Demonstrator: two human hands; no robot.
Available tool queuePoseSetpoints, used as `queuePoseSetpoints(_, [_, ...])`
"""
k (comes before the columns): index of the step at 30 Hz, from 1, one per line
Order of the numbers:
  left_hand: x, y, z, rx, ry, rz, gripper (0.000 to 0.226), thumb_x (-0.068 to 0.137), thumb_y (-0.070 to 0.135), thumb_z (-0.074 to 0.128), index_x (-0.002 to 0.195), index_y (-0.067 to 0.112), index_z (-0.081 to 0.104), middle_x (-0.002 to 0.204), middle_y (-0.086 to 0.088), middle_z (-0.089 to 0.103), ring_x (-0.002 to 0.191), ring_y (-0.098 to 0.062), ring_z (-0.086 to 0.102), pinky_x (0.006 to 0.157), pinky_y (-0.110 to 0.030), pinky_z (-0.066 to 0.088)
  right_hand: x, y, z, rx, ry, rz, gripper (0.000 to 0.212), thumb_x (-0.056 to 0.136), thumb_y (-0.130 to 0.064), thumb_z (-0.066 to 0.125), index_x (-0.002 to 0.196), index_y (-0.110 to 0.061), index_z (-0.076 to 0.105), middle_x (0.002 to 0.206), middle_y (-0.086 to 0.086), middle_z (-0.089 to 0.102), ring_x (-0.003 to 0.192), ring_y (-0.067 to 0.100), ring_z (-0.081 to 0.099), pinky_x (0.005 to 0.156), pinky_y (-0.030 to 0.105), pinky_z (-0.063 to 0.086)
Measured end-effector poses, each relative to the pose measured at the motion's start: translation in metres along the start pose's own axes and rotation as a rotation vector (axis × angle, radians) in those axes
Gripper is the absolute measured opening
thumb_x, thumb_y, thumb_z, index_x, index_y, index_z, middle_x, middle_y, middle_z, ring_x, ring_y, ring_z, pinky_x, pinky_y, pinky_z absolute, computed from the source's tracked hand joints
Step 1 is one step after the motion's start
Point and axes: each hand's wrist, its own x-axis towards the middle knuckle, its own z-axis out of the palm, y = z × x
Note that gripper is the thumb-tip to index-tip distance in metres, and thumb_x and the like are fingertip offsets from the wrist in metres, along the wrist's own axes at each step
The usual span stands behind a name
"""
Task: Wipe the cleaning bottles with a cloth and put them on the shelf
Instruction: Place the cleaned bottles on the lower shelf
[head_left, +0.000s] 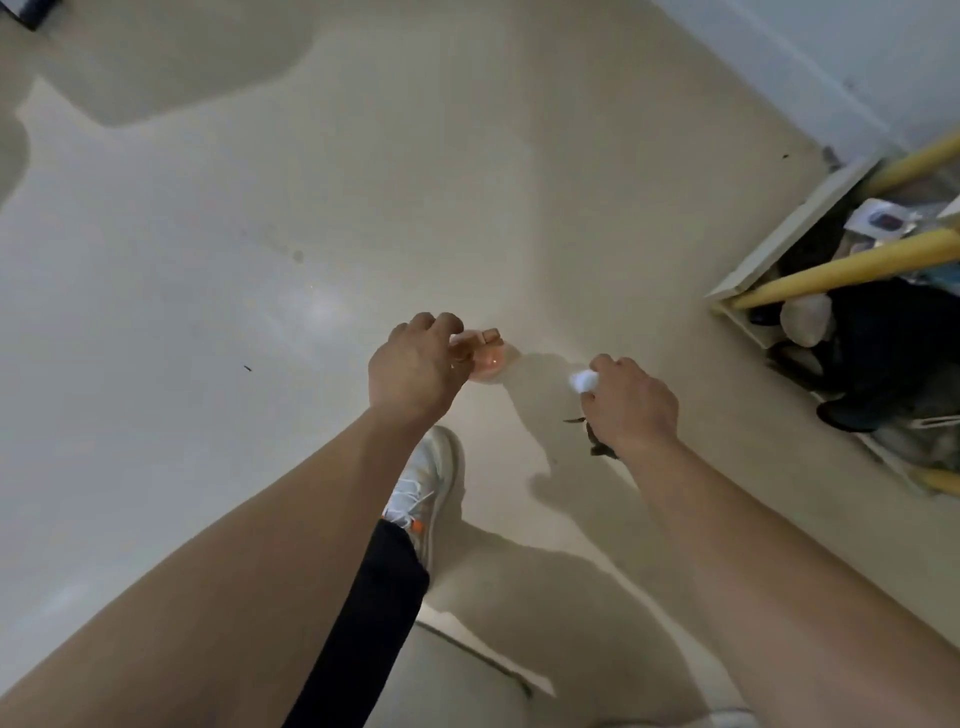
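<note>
While both bare arms reach forward and down over the pale floor (260, 208), the left hand (415, 364) has its fingers curled over the top of a small pinkish-orange bottle (488, 361). The bottle shows just past the fingers on their right side, seen from above and blurred. Whether it stands on the floor or is lifted clear of it cannot be told. The right hand (631, 400) is near the bottle on its right but apart from it, its fingers closed round a bunched white cloth (583, 381) that pokes out on the side facing the bottle. A low shelf (779, 234) crossed by yellow rails (852, 270) sits at the far right, packed with dark and pale items too blurred to name. Nearer, between the arms, are a white shoe (431, 483) and a black trouser leg (374, 613).
</note>
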Motion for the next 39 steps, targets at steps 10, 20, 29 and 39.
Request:
queuePoseSetpoints(10, [0.019,0.007,0.003,0.080,-0.066,0.025,0.015,0.095,0.027,0.058,0.092,0.013,0.063,0.085,0.003,0.047,0.070,-0.028,0.048,0.060,-0.031,0.033,0.008,0.005,0.008,-0.055,0.077,0.014,0.010,0.098,-0.021,0.050,0.101,-0.017,0.059,0.098,0.005,0.063,0.083,0.030,0.064,0.065,0.033,0.040])
queuePoseSetpoints(20, [-0.086,0.064,-0.153,0.078,-0.073,0.025,0.006,0.087,0.016,0.060,0.083,0.014,0.065,0.081,0.004,0.053,0.065,-0.024,0.049,0.054,-0.028,0.029,-0.157,0.014,-0.131,-0.058,0.059,0.006,0.018,0.101,-0.034,0.050,0.111,-0.024,0.061,0.098,0.000,0.061,0.080,0.023,0.064,0.063,0.031,0.046])
queuePoseSetpoints(29, [-0.226,0.186,-0.407,0.067,-0.121,0.154,0.006,0.085,0.024,0.062,0.081,0.024,0.066,0.085,0.006,0.058,0.077,-0.022,0.060,0.061,-0.027,0.038,-0.389,0.024,-0.370,0.045,0.062,-0.068,0.025,0.099,-0.032,0.051,0.120,-0.028,0.062,0.109,-0.002,0.064,0.092,0.019,0.064,0.066,0.029,0.042])
queuePoseSetpoints(39, [-0.302,0.344,-0.584,0.068,-0.063,0.460,0.011,0.068,0.028,0.073,0.066,0.025,0.062,0.070,0.005,0.064,0.068,-0.018,0.062,0.051,-0.026,0.035,-0.547,0.087,-0.552,0.026,0.198,-0.044,0.027,0.095,-0.032,0.057,0.120,-0.029,0.064,0.116,-0.002,0.065,0.103,0.022,0.061,0.073,0.032,0.043])
